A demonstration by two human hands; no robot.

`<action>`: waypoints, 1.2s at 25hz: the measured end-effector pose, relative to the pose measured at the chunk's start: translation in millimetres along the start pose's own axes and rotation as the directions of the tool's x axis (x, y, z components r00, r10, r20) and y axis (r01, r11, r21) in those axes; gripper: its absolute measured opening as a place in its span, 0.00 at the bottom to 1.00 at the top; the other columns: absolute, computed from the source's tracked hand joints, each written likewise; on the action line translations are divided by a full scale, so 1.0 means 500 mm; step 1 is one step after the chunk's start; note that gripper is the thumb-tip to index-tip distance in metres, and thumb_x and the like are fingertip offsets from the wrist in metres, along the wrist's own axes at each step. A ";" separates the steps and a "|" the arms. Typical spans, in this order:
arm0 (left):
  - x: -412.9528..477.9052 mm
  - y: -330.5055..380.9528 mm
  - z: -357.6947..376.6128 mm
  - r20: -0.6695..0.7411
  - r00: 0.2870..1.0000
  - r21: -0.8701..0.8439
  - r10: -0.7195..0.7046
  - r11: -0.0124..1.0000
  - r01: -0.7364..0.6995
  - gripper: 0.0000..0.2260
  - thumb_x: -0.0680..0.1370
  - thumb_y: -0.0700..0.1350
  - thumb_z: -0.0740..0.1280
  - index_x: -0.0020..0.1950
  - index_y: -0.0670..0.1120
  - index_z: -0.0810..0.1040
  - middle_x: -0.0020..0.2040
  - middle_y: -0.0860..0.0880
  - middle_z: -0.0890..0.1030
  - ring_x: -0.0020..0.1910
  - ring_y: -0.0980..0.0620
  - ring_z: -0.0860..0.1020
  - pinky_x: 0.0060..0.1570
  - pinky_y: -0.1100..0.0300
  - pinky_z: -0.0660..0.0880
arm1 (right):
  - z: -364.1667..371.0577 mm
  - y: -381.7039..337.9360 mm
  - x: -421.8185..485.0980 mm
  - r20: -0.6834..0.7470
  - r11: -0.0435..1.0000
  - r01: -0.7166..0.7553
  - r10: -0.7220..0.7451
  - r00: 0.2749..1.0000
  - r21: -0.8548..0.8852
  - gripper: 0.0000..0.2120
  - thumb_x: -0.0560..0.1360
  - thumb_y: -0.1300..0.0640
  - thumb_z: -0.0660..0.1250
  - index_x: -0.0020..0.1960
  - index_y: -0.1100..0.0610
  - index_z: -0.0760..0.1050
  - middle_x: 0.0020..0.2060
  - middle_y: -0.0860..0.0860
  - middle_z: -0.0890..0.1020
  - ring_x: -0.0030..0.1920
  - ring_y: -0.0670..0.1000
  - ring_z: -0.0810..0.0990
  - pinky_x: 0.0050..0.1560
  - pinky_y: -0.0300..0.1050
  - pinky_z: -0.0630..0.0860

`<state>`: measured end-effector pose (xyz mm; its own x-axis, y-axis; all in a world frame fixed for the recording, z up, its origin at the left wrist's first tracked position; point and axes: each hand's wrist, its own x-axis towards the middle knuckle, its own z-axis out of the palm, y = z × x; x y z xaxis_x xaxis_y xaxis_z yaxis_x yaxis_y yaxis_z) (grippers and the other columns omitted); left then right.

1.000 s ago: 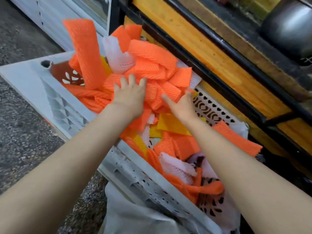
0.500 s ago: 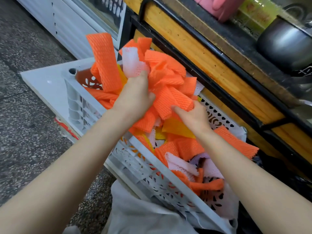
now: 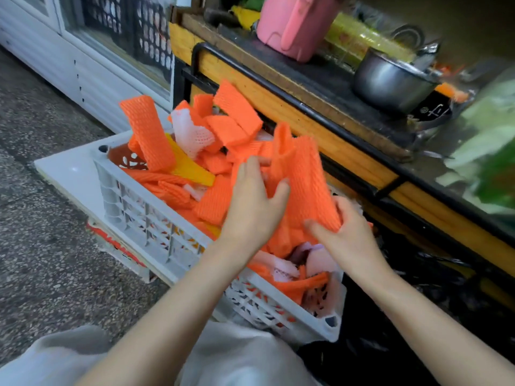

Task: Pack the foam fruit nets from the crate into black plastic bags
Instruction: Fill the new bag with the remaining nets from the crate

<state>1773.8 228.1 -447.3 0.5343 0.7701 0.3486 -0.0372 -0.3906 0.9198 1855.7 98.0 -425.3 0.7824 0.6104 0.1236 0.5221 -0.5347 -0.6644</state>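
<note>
So the left hand and right hand are both clamped on the same bunch of orange nets, fingers curled round it from either side, thumbs pressed into the front. The bunch is lifted just above the right half of the crate. The crate is white plastic with open lattice walls and piled well over its rim: mostly more orange nets, plus a yellow net and a white net toward the far end, and some pale pinkish ones down at the near end. One long orange net sticks up tall at the far left corner. The black bag sits just right of the crate on the ground, can't really see its mouth. The crate rests on a white board over a box with red print, too blurry to read. On the wooden bench behind there's a pink jug and a steel pot, and next to the pot a black packet with white script, maybe "fi". The bench's black rail runs tight along the crate's far side; the open room is the speckled floor on the left.
</note>
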 end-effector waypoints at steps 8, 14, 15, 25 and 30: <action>-0.096 0.076 0.077 0.053 0.997 -0.031 0.052 0.998 -0.051 0.08 0.75 0.41 0.67 0.48 0.48 0.69 0.45 0.47 0.73 0.42 0.60 0.70 0.43 0.74 0.64 | -0.067 0.019 -0.101 0.079 0.956 -0.118 0.100 0.992 0.269 0.36 0.62 0.34 0.68 0.64 0.51 0.66 0.51 0.41 0.79 0.52 0.39 0.78 0.54 0.41 0.76; -0.117 0.128 0.108 0.165 0.980 0.059 0.109 0.991 -0.120 0.01 0.77 0.42 0.65 0.45 0.46 0.76 0.43 0.44 0.77 0.42 0.49 0.75 0.42 0.59 0.67 | -0.149 0.089 -0.119 -0.075 0.986 -0.147 0.153 0.985 0.080 0.28 0.69 0.53 0.73 0.64 0.53 0.65 0.51 0.46 0.76 0.52 0.48 0.77 0.48 0.40 0.71; -0.115 0.136 0.108 0.157 0.981 0.100 0.111 0.987 -0.127 0.05 0.77 0.42 0.65 0.41 0.47 0.75 0.42 0.44 0.77 0.41 0.49 0.74 0.40 0.59 0.65 | -0.162 0.097 -0.119 -0.145 0.986 -0.142 0.154 0.977 0.090 0.28 0.69 0.53 0.73 0.65 0.54 0.65 0.53 0.48 0.76 0.55 0.50 0.77 0.51 0.42 0.71; -0.220 0.254 0.218 0.512 0.859 -0.089 0.001 0.995 0.053 0.23 0.77 0.56 0.56 0.66 0.43 0.74 0.60 0.42 0.73 0.62 0.48 0.72 0.65 0.56 0.68 | -0.235 0.143 -0.192 -0.355 0.980 -0.026 0.095 0.930 0.195 0.33 0.62 0.43 0.74 0.62 0.51 0.66 0.53 0.46 0.75 0.48 0.41 0.77 0.43 0.29 0.72; -0.264 0.327 0.307 0.639 0.756 -0.142 0.144 0.988 -0.068 0.18 0.79 0.45 0.63 0.69 0.45 0.70 0.65 0.49 0.71 0.62 0.57 0.70 0.62 0.69 0.63 | -0.355 0.230 -0.214 -0.597 0.955 -0.123 0.267 0.756 0.272 0.28 0.68 0.52 0.74 0.64 0.57 0.67 0.51 0.49 0.77 0.51 0.50 0.77 0.48 0.41 0.69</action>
<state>1826.8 -14.8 -370.4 0.9380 0.2034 0.2807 -0.1930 -0.3662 0.9103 1892.5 -132.5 -383.9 0.9339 -0.0302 0.3561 0.3102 -0.4264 -0.8497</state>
